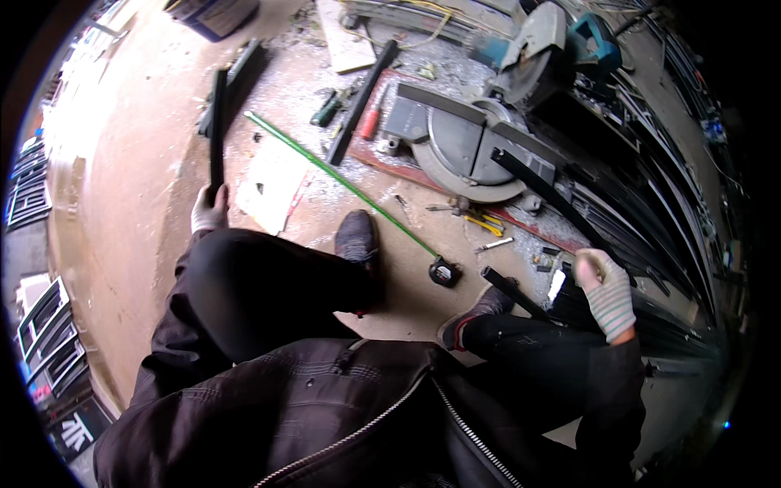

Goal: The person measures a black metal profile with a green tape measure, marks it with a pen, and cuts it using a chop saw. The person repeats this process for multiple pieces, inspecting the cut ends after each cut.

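Note:
My left hand (210, 210), in a pale knit glove, is closed round the lower end of a black profile bar (217, 134), which points away from me. On the right, my gloved right hand (604, 294) grips the near end of another long black bar (549, 195). The far end of that bar reaches over the round grey base of a miter saw (468, 154). Between my hands a tape measure (443, 272) lies on the floor, its green blade (338, 176) drawn far out toward the upper left.
Yellow-handled pliers (486, 224), a red-handled screwdriver (372, 122) and a white marker-like stick (494, 244) lie by the saw. Black bars (651, 203) are heaped along the right. A bucket (213, 16) stands at the far left. A short bar (521, 294) lies by my right shoe.

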The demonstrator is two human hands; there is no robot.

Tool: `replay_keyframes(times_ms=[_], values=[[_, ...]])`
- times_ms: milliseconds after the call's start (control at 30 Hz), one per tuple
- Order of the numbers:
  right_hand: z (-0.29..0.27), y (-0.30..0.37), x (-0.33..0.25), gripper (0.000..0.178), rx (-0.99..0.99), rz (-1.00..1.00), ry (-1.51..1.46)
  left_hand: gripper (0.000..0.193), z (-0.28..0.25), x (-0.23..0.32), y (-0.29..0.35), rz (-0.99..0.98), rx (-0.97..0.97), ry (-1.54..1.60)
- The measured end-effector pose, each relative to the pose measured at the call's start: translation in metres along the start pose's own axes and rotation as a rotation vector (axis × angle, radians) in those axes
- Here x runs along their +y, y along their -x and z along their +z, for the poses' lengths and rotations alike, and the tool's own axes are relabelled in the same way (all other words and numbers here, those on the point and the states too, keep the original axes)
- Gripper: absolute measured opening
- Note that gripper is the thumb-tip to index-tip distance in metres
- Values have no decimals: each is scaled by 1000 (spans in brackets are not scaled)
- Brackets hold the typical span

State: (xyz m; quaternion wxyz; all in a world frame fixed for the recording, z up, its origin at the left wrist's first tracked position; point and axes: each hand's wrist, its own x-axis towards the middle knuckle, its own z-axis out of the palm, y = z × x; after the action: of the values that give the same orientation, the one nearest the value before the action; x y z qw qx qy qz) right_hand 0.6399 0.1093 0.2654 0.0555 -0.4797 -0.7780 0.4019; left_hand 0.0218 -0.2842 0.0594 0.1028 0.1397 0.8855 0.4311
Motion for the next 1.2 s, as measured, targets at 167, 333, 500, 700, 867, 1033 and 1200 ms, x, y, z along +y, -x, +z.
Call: replay_keyframes(times_ms=[167,333,500,700,867,1033,1200], values=[[-13,-54,89,19,-15,194,51,37,11,-72,15,-329,104,-156],[0,-113,170,26,-4,403,-50,37,16,-95,20,-405,130,-229],[38,-164,203,49,177,805,-427,39,16,-122,3,-391,50,-219],[81,-214,266,78,356,1162,-950,37,9,-171,-20,-435,-25,-197],[95,-228,280,67,504,1016,-1336,33,10,-199,-22,-482,-97,-256],[119,-246,273,50,730,1025,-1349,39,-39,-234,-40,-470,-32,-639],[102,-215,235,37,706,917,-1546,37,14,-162,-51,-230,22,-595]])
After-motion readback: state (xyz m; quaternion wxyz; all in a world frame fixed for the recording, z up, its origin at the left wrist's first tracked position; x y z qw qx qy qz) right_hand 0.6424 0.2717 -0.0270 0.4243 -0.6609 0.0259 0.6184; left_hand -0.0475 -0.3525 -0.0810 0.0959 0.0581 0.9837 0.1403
